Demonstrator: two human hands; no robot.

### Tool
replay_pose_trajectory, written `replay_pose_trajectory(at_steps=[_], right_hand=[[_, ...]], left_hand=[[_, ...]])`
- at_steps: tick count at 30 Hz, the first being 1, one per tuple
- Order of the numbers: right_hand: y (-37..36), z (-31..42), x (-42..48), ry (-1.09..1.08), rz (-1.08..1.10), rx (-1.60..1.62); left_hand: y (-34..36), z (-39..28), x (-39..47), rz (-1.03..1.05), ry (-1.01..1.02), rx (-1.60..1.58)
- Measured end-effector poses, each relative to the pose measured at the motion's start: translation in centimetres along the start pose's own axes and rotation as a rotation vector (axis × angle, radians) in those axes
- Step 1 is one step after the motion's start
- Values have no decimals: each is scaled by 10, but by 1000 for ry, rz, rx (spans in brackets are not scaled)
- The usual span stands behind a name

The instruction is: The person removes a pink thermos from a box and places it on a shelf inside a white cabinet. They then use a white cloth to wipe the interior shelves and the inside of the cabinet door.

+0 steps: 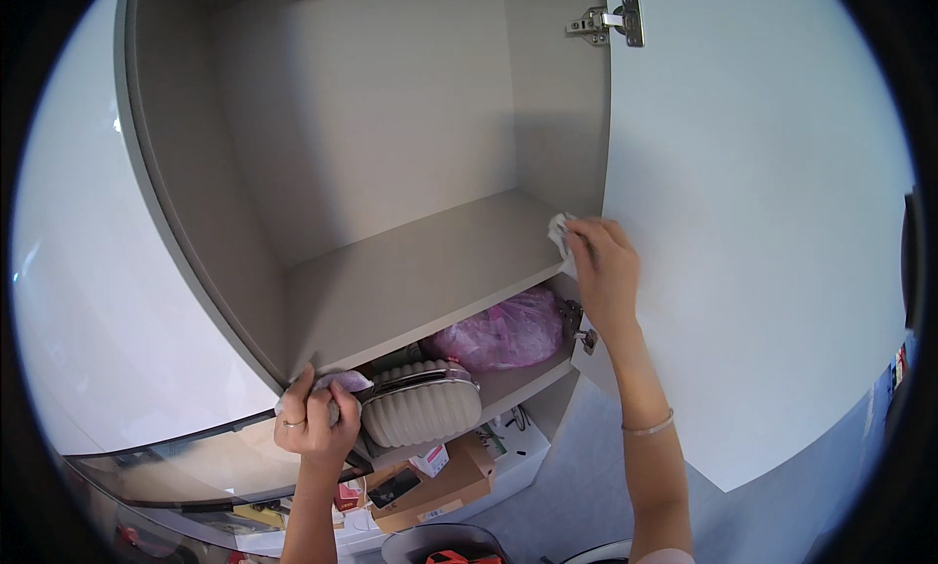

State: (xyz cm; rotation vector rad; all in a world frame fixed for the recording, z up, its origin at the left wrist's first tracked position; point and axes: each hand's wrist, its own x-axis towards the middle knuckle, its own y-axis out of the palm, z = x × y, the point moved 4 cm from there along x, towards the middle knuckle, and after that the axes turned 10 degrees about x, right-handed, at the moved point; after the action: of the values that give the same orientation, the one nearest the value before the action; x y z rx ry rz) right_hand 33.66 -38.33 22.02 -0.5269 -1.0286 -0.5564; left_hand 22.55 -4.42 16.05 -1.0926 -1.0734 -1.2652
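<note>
My right hand (607,271) pinches a white crumpled cloth or wipe (560,234) against the right front corner of the cabinet shelf (425,260), beside the white door. At the shelf's left front corner, my left hand (316,417) holds a second cloth, pale with a purplish part (346,381). Just right of that hand, on the level below, stands a ribbed beige case (421,410) with a metal rim. A pink plastic bag (506,329) with things in it lies behind and to the right of the case.
The white cabinet door (740,219) stands open at right on metal hinges (608,23). Below are a cardboard box (440,483) holding a dark phone-like object (394,488), a small white box (431,461) and, at the bottom edge, a grey bin (447,536) with orange items.
</note>
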Motion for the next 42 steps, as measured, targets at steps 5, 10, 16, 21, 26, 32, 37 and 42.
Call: replay_pose_trajectory(at_steps=[5,10,16,21,26,32,37,42], right_hand=[[30,-28,-4,-95,180,-3],[64,18,-38,-173,367,20],[98,82,-62,-264,276,330],[51,-9,-19,-126,155,-51],[58,24,-37,-182,90,18],[65,33,-41,-175,246,219],[49,-22,-13,14,198,182],[40,-17,-4,206,247,307]], left_hand=[[2,3,-5,-13,3,9],[3,3,-9,1,-18,24],[4,4,-10,29,7,63],[2,4,-8,59,22,77],[3,2,-8,77,37,70],[4,7,-15,76,25,77],[4,8,-14,91,-5,68],[3,6,-14,135,-49,18]])
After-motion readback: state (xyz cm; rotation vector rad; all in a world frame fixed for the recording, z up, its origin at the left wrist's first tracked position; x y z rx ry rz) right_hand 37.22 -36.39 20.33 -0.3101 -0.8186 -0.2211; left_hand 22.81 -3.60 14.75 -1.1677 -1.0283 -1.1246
